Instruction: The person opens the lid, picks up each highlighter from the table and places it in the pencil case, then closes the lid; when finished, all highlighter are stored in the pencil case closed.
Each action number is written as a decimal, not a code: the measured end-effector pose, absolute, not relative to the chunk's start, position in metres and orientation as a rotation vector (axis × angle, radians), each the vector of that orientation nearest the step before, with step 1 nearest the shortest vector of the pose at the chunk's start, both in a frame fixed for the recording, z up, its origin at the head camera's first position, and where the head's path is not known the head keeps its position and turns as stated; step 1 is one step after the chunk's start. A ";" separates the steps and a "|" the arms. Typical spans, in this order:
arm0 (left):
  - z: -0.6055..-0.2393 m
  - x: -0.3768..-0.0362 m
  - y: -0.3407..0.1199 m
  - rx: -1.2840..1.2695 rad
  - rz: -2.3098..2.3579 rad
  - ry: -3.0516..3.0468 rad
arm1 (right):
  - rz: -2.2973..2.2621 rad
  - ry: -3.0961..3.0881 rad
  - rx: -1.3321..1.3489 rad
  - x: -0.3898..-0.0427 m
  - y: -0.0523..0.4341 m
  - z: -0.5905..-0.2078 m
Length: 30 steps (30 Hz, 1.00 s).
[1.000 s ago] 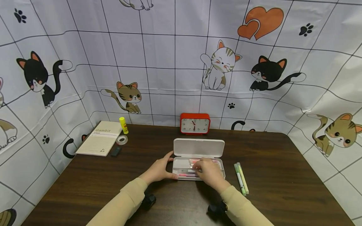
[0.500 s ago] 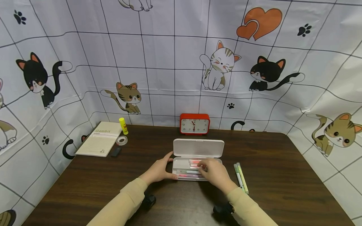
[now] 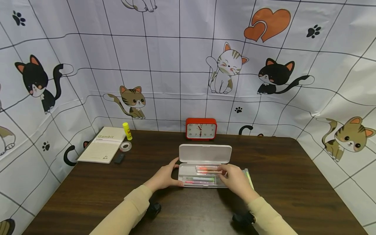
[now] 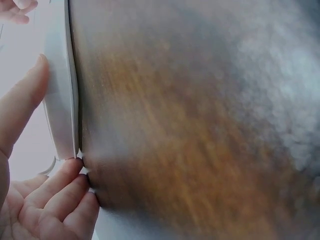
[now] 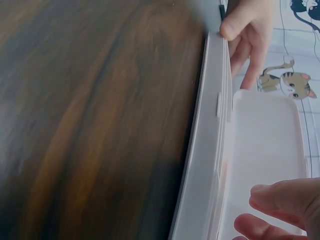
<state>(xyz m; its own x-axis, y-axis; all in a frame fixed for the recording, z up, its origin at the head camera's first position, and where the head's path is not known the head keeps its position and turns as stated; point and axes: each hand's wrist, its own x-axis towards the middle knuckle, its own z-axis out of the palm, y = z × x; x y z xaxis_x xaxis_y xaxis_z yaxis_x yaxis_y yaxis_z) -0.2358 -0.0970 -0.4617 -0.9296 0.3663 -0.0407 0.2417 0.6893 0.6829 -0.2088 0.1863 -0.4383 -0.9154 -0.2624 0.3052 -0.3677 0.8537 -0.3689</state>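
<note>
Since the earlier frame the right hand point(image 3: 236, 179) has slid from the middle of the pencil case point(image 3: 202, 176) to its right end, uncovering the pens point(image 3: 202, 179) inside; the left hand point(image 3: 163, 178) has stayed put.

At the far left of the head view, a notebook point(image 3: 102, 148) lies near the table's back left corner, with a yellow glue stick point(image 3: 127, 130), a tape roll point(image 3: 125, 146) and a small dark eraser point(image 3: 118, 158) just beside it. Left of centre, the left hand grips the case's left end, thumb on the far side and fingers curled round the near corner. The white case sits in the middle of the dark wooden table point(image 3: 293, 182), its lid point(image 3: 205, 153) standing open along the far edge. Orange, green and pink pens lie lengthwise in the tray. A red clock point(image 3: 201, 129) stands behind it against the cat-print backdrop point(image 3: 88, 65). Right of centre, the right hand rests at the case's right end with fingers loosely bent; whether it pinches a pen there cannot be told. A green highlighter point(image 3: 249, 178) shows just past that hand, partly hidden.
</note>
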 end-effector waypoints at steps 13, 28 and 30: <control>-0.461 -0.235 -0.097 0.502 1.073 2.721 | 0.652 -2.863 0.333 -0.199 0.223 -0.434; -0.461 -0.235 -0.098 0.513 1.070 2.713 | 0.629 -2.898 0.243 -0.193 0.264 -0.440; -0.462 -0.235 -0.098 0.514 1.064 2.714 | 0.635 -2.908 0.226 -0.194 0.269 -0.443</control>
<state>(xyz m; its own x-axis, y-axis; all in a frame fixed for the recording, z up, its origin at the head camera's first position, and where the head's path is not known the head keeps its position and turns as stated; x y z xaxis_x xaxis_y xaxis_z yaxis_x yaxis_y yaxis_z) -0.2348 -0.0977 -0.4617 -0.9237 0.3810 -0.0417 0.2511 0.6837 0.6852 -0.1939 0.2693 -0.4433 -0.9764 -0.1134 0.1839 -0.1797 0.8987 -0.4001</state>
